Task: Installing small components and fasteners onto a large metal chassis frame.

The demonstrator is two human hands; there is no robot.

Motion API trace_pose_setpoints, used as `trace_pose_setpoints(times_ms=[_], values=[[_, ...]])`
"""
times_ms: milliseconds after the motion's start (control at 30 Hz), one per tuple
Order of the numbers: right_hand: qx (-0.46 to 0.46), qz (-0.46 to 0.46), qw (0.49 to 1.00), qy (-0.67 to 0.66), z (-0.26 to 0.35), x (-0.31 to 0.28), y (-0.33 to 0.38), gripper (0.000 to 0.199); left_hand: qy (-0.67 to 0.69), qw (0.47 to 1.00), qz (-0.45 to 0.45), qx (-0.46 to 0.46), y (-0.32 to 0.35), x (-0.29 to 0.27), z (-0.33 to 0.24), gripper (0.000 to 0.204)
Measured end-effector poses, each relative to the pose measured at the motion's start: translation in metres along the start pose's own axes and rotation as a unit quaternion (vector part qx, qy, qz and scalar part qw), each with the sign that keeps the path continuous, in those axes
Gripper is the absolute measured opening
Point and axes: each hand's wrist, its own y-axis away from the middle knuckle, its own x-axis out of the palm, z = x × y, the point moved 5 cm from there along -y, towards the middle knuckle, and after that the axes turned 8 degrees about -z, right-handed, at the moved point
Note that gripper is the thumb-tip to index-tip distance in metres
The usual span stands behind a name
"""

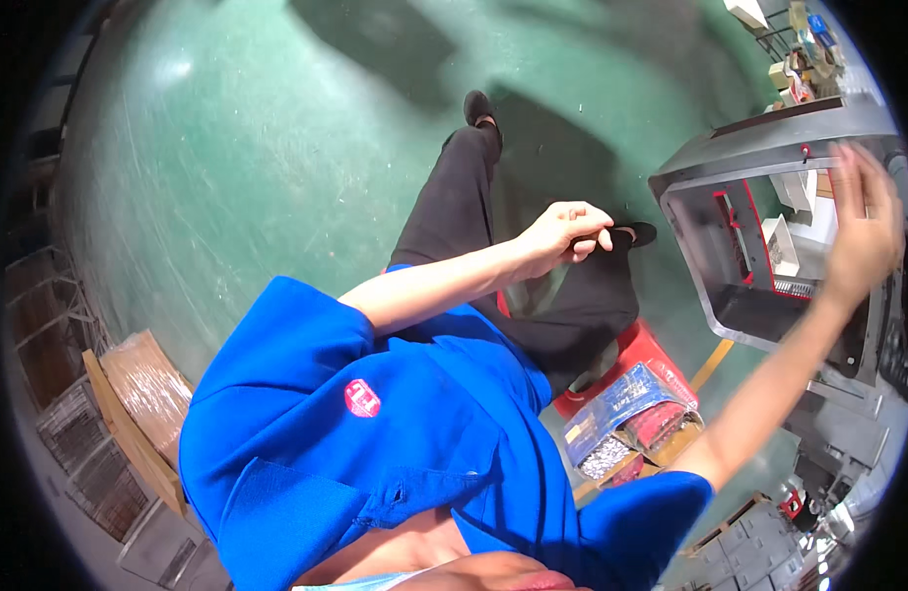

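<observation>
A round red badge point(363, 398) with pale lettering marks the blue shirt point(444, 394). Mid-frame, the left hand point(572, 234) bends its fingers inward; whether its grip pinches anything, I cannot tell. At right, the blurred right hand point(863, 227) reaches fingers upward over the grey housing point(715, 158); its grip is unclear too. At lower centre-right, an open carton point(621, 399) contains small silvery pieces point(605, 459).

Shiny green floor point(276, 148) with a bright spot of light point(180, 69) and big dark shadows point(375, 44), yellow line point(712, 362) on the right, shiny brown stack point(148, 384) on the left, grey boxes point(754, 544) low on the right, full rack point(781, 43) at top right
</observation>
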Motion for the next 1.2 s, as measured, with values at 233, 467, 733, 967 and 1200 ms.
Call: trace_pose_setpoints(times_ms=[233,467,733,967,1200], values=[[0.377,0.294,0.789,-0.385,0.084,0.12,0.208,0.023,-0.085,0.995,0.02,0.047,-0.019,-0.006,-0.012,0.024],[0.273,0.234,0.896,-0.26,0.123,0.124,0.221,0.014,-0.071,0.991,-0.061,0.095,-0.036,-0.027,0.0,0.036],[0.455,0.193,0.712,-0.499,0.096,0.137,0.231,0.008,-0.112,0.992,-0.023,0.06,-0.038,-0.028,-0.017,0.023],[0.428,0.248,0.697,-0.519,0.08,0.14,0.229,0.012,-0.215,0.966,0.143,-0.023,-0.054,-0.03,-0.033,0.02],[0.211,0.179,0.957,-0.084,0.001,0.167,0.242,0.049,-0.247,0.965,0.004,0.088,-0.103,-0.022,-0.069,0.02]])
